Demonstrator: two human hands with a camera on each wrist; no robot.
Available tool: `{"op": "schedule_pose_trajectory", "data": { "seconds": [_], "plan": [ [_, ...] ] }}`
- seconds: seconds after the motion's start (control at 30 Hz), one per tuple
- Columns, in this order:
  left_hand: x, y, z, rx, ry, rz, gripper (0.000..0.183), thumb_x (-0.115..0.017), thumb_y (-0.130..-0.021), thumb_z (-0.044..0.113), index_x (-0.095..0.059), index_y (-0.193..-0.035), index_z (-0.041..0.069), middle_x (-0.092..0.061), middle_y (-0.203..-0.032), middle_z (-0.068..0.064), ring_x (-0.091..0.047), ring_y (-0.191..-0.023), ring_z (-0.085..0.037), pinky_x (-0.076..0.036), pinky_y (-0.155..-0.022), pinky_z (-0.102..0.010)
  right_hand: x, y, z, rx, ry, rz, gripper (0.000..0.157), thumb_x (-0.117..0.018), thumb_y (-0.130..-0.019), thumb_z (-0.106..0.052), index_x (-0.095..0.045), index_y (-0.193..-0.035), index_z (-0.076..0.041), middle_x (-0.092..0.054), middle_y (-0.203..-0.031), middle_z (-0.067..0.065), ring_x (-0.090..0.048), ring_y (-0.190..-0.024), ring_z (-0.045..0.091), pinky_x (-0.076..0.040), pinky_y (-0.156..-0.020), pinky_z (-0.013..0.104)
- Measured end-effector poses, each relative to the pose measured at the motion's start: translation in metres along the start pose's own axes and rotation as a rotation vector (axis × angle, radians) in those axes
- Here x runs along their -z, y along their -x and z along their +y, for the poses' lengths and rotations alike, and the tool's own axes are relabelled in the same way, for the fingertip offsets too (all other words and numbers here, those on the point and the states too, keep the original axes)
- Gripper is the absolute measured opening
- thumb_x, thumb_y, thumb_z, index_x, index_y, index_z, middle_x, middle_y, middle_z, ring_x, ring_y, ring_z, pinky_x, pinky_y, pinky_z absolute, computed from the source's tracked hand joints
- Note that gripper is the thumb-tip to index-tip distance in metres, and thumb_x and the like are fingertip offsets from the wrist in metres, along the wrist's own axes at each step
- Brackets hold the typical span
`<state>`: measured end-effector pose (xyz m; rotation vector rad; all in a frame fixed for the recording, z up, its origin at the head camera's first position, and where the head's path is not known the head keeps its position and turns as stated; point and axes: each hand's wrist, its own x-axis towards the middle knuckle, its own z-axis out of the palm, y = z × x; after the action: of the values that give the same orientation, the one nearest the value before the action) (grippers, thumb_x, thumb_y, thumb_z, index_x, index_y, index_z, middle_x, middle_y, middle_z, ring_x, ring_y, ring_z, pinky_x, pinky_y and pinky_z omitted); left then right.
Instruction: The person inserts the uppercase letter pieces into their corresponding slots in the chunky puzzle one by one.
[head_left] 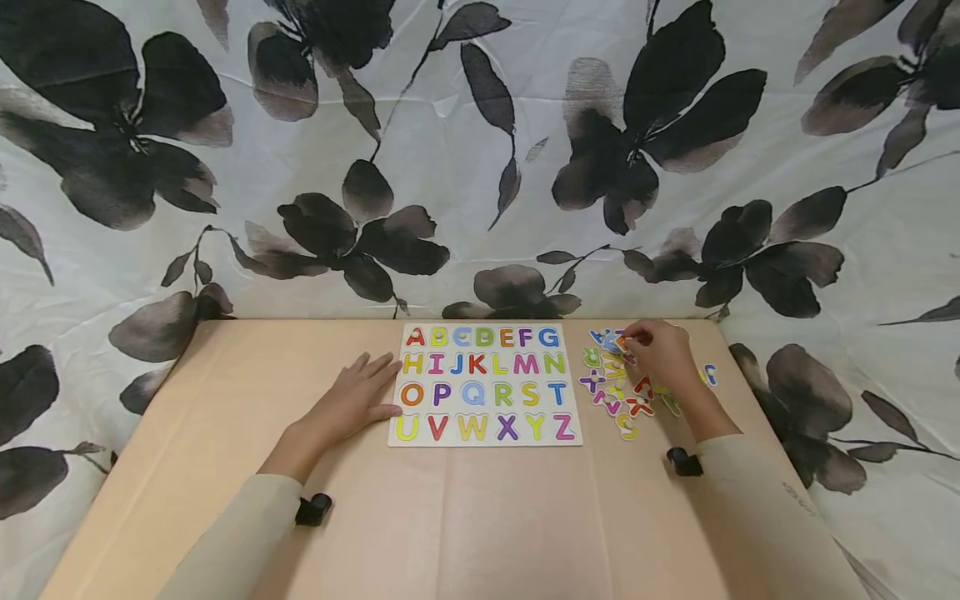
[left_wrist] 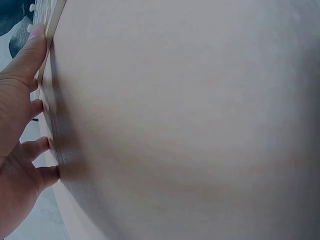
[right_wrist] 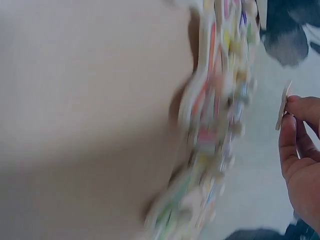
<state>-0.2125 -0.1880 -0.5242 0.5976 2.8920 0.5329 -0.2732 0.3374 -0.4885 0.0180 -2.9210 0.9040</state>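
Note:
A white alphabet puzzle board (head_left: 486, 429) with rows of coloured letters lies flat on the table. My left hand (head_left: 352, 396) rests at its left edge, fingers spread; in the left wrist view the thumb (left_wrist: 32, 50) touches the board's side (left_wrist: 54, 22). To the right of the board, my right hand (head_left: 666, 357) is over a loose heap of letter pieces (head_left: 613, 392). Thumb and finger pinch one thin letter piece (right_wrist: 283, 107), seen edge-on in the right wrist view, so its letter cannot be told. It is held apart from the heap.
A blue letter piece (head_left: 708, 374) lies alone right of the right forearm. Small knobs stick up from the heaped pieces (right_wrist: 200, 110), blurred in the right wrist view. The tan table (head_left: 517, 517) ends at the back against a floral cloth (head_left: 480, 167).

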Motion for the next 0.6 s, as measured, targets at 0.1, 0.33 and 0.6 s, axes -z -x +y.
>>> {"op": "schedule_pose_trajectory", "data": {
  "seconds": [0.1, 0.33, 0.6],
  "plan": [
    [0.0, -0.001, 0.0, -0.003, -0.004, 0.002, 0.086, -0.074, -0.092, 0.05, -0.04, -0.159, 0.009, -0.034, -0.167, -0.018, -0.02, -0.154, -0.053, -0.022, -0.119, -0.075, -0.012, -0.001, -0.012, 0.029, -0.032, -0.017, 0.011, -0.069, -0.1, -0.012, -0.073, -0.109, -0.006, -0.069, -0.109, 0.013, -0.062, -0.095, 0.028, -0.056, -0.082, 0.038],
    [0.001, 0.0, 0.001, -0.003, 0.002, 0.005, 0.085, -0.075, -0.092, 0.047, -0.04, -0.159, 0.008, -0.034, -0.166, -0.019, -0.02, -0.153, -0.054, -0.022, -0.117, -0.076, -0.042, -0.011, -0.046, 0.129, -0.118, -0.062, 0.01, -0.071, -0.098, -0.008, -0.073, -0.108, -0.01, -0.068, -0.109, 0.008, -0.064, -0.097, 0.025, -0.059, -0.088, 0.04],
    [0.0, -0.001, 0.0, 0.001, 0.005, 0.003, 0.086, -0.075, -0.091, 0.049, -0.041, -0.159, 0.008, -0.035, -0.166, -0.018, -0.02, -0.153, -0.054, -0.022, -0.117, -0.077, -0.072, -0.026, -0.086, 0.254, -0.128, -0.108, 0.005, -0.072, -0.096, -0.007, -0.075, -0.101, -0.009, -0.067, -0.103, 0.007, -0.064, -0.093, 0.022, -0.059, -0.084, 0.038]
  ]
}}
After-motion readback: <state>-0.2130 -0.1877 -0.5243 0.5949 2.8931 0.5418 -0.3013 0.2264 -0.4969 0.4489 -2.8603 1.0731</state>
